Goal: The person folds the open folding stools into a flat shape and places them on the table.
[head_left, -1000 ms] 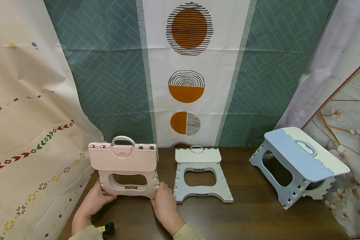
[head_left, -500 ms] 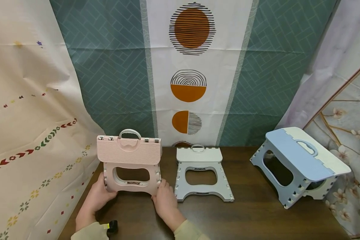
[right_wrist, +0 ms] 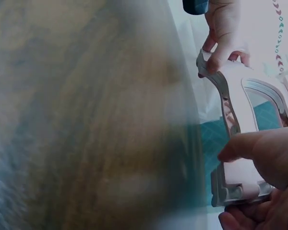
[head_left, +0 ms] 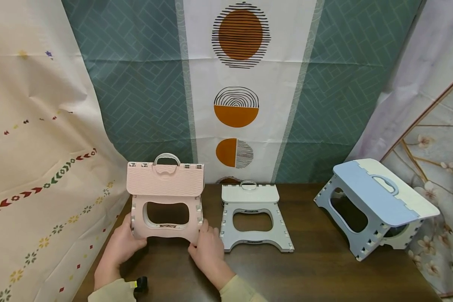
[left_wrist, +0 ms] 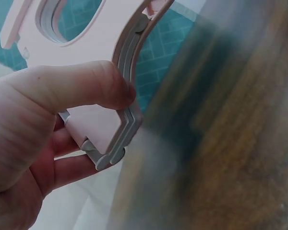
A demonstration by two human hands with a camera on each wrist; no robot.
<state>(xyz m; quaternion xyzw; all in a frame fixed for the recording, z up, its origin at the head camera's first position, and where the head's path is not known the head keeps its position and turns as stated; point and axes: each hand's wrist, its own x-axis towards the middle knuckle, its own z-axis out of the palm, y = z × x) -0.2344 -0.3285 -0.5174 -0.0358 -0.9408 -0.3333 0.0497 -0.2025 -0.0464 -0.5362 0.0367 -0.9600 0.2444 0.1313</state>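
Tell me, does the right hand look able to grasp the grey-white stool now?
Probably not yet: the right hand grips the pink stool. Nothing seems to block the way to the grey-white stool, so letting go might suffice.

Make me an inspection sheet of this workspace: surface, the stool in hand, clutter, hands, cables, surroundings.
Surface: dark brown table, wood-grained look.
Job's things: pink stool, folded, handle uppermost.
Clutter: white-and-gray stool, folded; blue-and-white stool, unfolded, standing toward the right.
Hands: left hand and right hand grip the pink stool's lower corners.
Cables: nothing seen.
Surroundings: green-and-white cloth behind, cream cloth left, floral cloth right.
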